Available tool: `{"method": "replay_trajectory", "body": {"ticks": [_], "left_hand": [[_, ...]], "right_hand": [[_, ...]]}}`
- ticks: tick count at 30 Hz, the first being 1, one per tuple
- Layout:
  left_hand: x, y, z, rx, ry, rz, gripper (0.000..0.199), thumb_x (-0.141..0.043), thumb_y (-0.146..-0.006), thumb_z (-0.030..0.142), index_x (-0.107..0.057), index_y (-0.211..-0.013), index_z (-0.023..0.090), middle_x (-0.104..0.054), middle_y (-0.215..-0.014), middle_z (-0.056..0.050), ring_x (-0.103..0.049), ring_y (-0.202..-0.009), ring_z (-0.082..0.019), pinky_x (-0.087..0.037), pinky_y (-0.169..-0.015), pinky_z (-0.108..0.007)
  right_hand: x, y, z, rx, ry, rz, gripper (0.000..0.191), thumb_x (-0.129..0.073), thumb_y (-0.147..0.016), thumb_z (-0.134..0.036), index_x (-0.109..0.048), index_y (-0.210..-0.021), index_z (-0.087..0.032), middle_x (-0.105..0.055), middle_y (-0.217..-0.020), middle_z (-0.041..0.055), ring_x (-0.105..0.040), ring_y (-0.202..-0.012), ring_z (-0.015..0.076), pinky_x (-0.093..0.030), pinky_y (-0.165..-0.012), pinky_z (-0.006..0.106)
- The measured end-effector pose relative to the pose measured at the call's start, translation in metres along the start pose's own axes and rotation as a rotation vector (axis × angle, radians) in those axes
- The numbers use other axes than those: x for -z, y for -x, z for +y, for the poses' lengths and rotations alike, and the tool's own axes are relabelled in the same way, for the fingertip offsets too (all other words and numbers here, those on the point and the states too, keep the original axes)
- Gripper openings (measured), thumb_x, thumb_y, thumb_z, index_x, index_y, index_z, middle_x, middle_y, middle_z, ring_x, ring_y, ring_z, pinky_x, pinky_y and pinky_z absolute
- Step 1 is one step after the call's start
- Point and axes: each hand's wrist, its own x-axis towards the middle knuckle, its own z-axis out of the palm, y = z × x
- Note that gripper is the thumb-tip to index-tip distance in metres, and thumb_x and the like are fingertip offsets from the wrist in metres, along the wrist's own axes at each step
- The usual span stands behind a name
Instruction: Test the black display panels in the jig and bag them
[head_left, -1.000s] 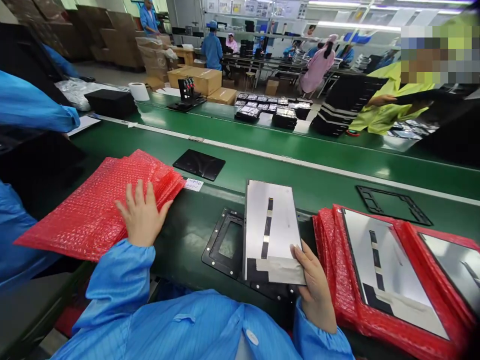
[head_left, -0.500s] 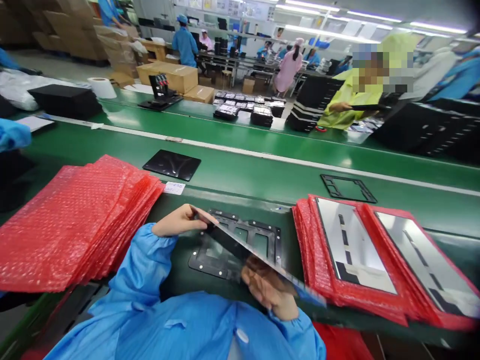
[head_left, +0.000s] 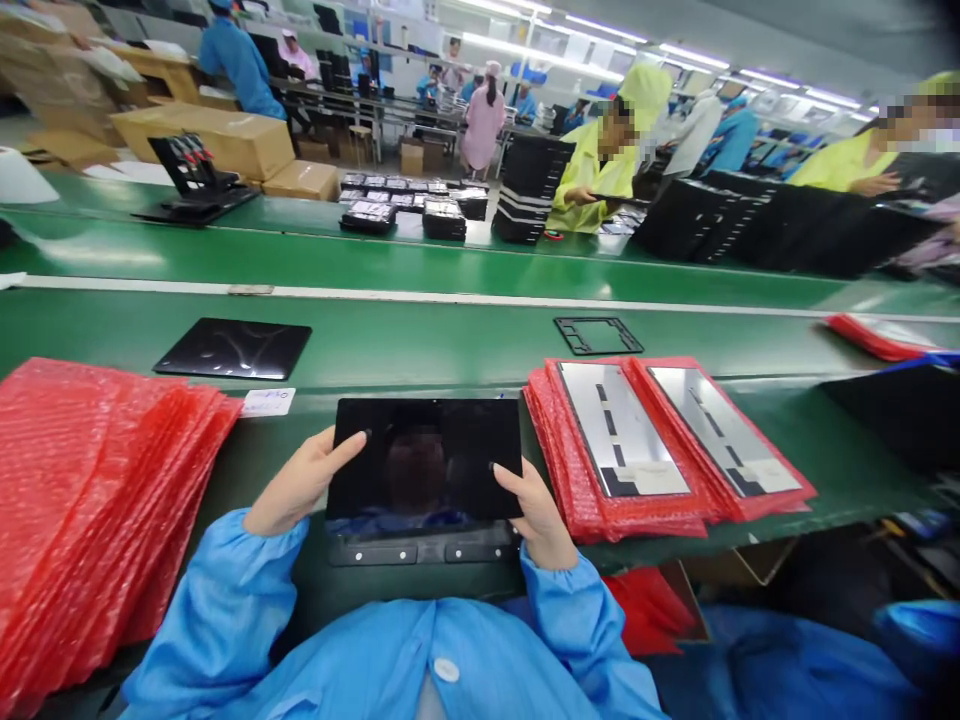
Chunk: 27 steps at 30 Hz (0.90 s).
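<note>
Both my hands hold a glossy black display panel (head_left: 424, 460) by its side edges, its dark face up and thumbs resting on the glass. My left hand (head_left: 300, 485) grips the left edge, and my right hand (head_left: 534, 508) grips the right edge. Beneath the panel, a black frame jig (head_left: 420, 550) lies on the belt, mostly hidden. A tall stack of red bubble wrap bags (head_left: 90, 500) lies left of my left hand. To my right, two red bubble bags (head_left: 619, 450) hold silver-backed panels (head_left: 622, 428).
A green conveyor belt (head_left: 450, 340) runs across the view, carrying a black panel (head_left: 232, 348), an empty black frame (head_left: 598, 336) and a white label (head_left: 268, 402). Beyond it lie a second belt, stacked black trays (head_left: 529, 190), cardboard boxes (head_left: 202, 140) and co-workers in gowns.
The panel has turned over from silver back to black face and now lies level over the jig. My left hand has left the bubble wrap for the panel. The view has swung right.
</note>
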Motion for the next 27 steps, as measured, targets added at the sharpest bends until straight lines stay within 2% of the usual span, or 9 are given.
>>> {"method": "replay_trajectory", "body": {"ticks": [5,7,10,13,15,20,22,24,27], "left_hand": [[0.018,-0.01,0.009,-0.147,-0.277,0.241,0.046,-0.065,-0.08,0.056,-0.068,-0.11,0.022,-0.07,-0.102,-0.002,-0.063,-0.09,-0.023,-0.049,-0.062,-0.025],[0.017,-0.011,0.012,-0.26,-0.4,0.298,0.037,-0.066,-0.081,0.052,-0.07,-0.103,0.022,-0.071,-0.103,-0.002,-0.063,-0.098,-0.025,-0.053,-0.077,-0.03],[0.009,-0.009,0.014,-0.563,-0.597,0.37,0.022,-0.062,-0.087,0.04,-0.071,-0.101,0.024,-0.069,-0.112,-0.002,-0.062,-0.107,-0.025,-0.047,-0.1,-0.041],[0.0,0.001,0.015,-0.83,-0.828,0.411,0.019,-0.063,-0.087,0.027,-0.072,-0.105,0.027,-0.064,-0.126,-0.002,-0.057,-0.119,-0.028,-0.041,-0.108,-0.047],[-0.006,0.014,0.02,-0.914,-0.864,0.277,0.03,-0.064,-0.086,0.02,-0.068,-0.114,0.031,-0.066,-0.123,-0.001,-0.061,-0.113,-0.025,-0.047,-0.102,-0.042],[-0.029,0.051,0.045,-0.931,-0.572,-0.663,0.039,-0.059,-0.088,0.013,-0.062,-0.123,0.032,-0.075,-0.1,0.001,-0.072,-0.086,-0.018,-0.058,-0.075,-0.026],[-0.041,0.06,0.055,-0.875,-0.428,-0.91,0.038,-0.059,-0.089,0.013,-0.061,-0.124,0.028,-0.075,-0.098,-0.002,-0.072,-0.084,-0.019,-0.058,-0.075,-0.025],[-0.05,0.064,0.059,-0.828,-0.359,-0.999,0.04,-0.058,-0.089,0.012,-0.059,-0.127,0.026,-0.075,-0.098,-0.004,-0.073,-0.083,-0.019,-0.058,-0.074,-0.024],[-0.057,0.065,0.058,-0.801,-0.32,-1.006,0.046,-0.059,-0.089,0.012,-0.055,-0.132,0.026,-0.075,-0.099,-0.007,-0.073,-0.085,-0.02,-0.058,-0.076,-0.023]], "right_hand": [[-0.004,0.007,-0.003,0.009,0.045,0.007,0.043,-0.082,-0.071,-0.03,-0.069,-0.111,-0.02,-0.073,-0.105,0.0059,-0.067,-0.099,0.0266,-0.052,-0.091,0.041],[-0.005,0.01,-0.006,0.026,0.039,0.013,0.044,-0.083,-0.068,-0.032,-0.07,-0.108,-0.02,-0.073,-0.103,0.0059,-0.068,-0.097,0.027,-0.053,-0.089,0.041],[-0.007,0.013,-0.012,0.046,0.026,0.012,0.043,-0.083,-0.067,-0.032,-0.07,-0.106,-0.021,-0.074,-0.101,0.0051,-0.069,-0.093,0.0262,-0.053,-0.086,0.04],[-0.01,0.015,-0.017,0.064,0.031,0.035,0.042,-0.083,-0.067,-0.031,-0.07,-0.106,-0.021,-0.073,-0.101,0.0046,-0.068,-0.095,0.0258,-0.052,-0.088,0.039],[-0.011,0.014,-0.019,0.083,0.027,0.073,0.039,-0.082,-0.068,-0.031,-0.07,-0.104,-0.021,-0.073,-0.101,0.0039,-0.068,-0.095,0.0251,-0.052,-0.088,0.038],[-0.008,0.006,-0.016,0.118,-0.021,0.163,0.03,-0.083,-0.069,-0.03,-0.068,-0.093,-0.02,-0.072,-0.086,0.0004,-0.069,-0.081,0.0216,-0.055,-0.08,0.035],[-0.007,0.004,-0.015,0.117,-0.023,0.189,0.03,-0.084,-0.068,-0.031,-0.066,-0.089,-0.019,-0.07,-0.077,-0.0009,-0.069,-0.074,0.0208,-0.056,-0.075,0.034],[-0.006,0.004,-0.014,0.108,-0.015,0.2,0.032,-0.084,-0.066,-0.031,-0.065,-0.088,-0.019,-0.068,-0.073,-0.0013,-0.068,-0.071,0.0209,-0.056,-0.072,0.034],[-0.005,0.006,-0.013,0.082,-0.005,0.215,0.033,-0.084,-0.066,-0.031,-0.064,-0.089,-0.019,-0.069,-0.073,-0.0015,-0.07,-0.073,0.0218,-0.057,-0.071,0.033]]}}
